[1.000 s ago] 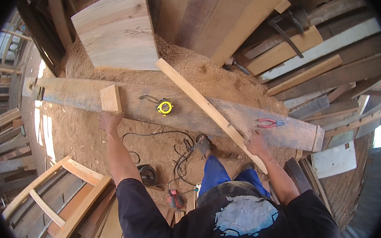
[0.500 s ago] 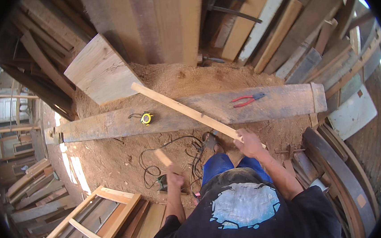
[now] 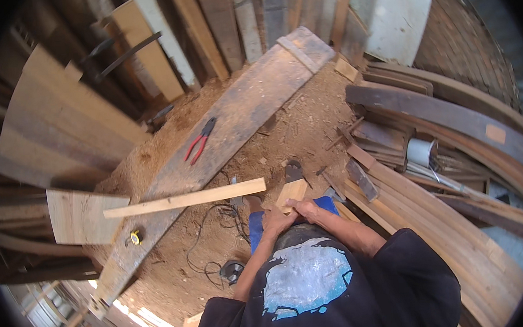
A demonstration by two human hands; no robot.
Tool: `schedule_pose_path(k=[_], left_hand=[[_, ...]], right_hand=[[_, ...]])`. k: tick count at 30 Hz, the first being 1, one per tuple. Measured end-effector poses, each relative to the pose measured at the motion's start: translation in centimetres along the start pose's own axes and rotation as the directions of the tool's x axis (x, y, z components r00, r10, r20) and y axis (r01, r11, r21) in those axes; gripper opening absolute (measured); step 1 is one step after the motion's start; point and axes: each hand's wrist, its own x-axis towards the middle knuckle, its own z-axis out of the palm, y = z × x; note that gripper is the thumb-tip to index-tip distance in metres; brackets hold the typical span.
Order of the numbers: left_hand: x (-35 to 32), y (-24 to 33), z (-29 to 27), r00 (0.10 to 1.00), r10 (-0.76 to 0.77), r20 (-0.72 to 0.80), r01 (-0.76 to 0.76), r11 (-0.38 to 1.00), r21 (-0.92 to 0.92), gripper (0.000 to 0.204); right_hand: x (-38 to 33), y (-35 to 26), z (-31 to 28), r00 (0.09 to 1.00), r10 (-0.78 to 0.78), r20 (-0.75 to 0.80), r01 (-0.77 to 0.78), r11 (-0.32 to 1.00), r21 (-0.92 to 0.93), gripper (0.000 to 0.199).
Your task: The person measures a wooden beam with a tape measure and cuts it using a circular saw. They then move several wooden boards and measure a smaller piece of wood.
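Observation:
Close in front of my body, a short light wooden block (image 3: 292,192) points away from me. My left hand (image 3: 276,219) and my right hand (image 3: 306,210) are closed on its near end, side by side. Beyond them to the left, a long narrow wooden strip (image 3: 184,199) lies across the thick plank bench (image 3: 250,93), its right end jutting over the edge. Red-handled pliers (image 3: 200,142) rest on the plank. A yellow tape measure (image 3: 134,237) sits lower on the same plank, near the strip's left end.
Sawdust covers the ground, where a black cord (image 3: 197,245) runs to a dark round tool (image 3: 231,271). Boards (image 3: 423,230) are stacked on the right. More planks (image 3: 196,30) lean at the back, and a pale wooden panel (image 3: 72,215) stands left of the bench.
My view has turned rightward. The right hand has let go of the long strip, which lies on the plank. It has joined my left hand on the short block, drawn before my body.

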Motion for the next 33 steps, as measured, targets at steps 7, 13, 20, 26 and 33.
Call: schedule_pose_path(k=[7,13,20,26,33], left_hand=[[2.9,0.3,5.0,0.953,0.301,-0.040,-0.281,0.823,-0.494,0.083],[6.1,-7.2,1.9,0.950,-0.044,0.310,0.304,0.370,-0.878,0.057],[5.9,-10.0,-3.7,0.936,-0.309,0.169,0.067,-0.314,-0.947,0.088],[4.6,-10.4,-6.1,0.946,-0.321,0.039,-0.129,-0.483,-0.866,0.099],[3.8,-8.9,-7.4,0.911,-0.412,0.009,-0.228,-0.522,-0.822,0.105]], right_hand=[[6.7,3.9,-8.6,0.978,-0.029,-0.207,0.099,0.935,0.339,0.037],[5.1,1.8,-18.1,0.938,-0.047,-0.344,0.121,0.973,0.197,0.043],[6.0,6.4,-28.5,0.791,-0.187,-0.582,0.022,0.960,-0.279,0.050],[2.9,0.6,-36.3,0.823,-0.334,-0.460,0.096,0.879,-0.466,0.056],[-0.8,-10.2,-41.2,0.342,-0.579,-0.740,-0.119,0.754,-0.645,0.048]])
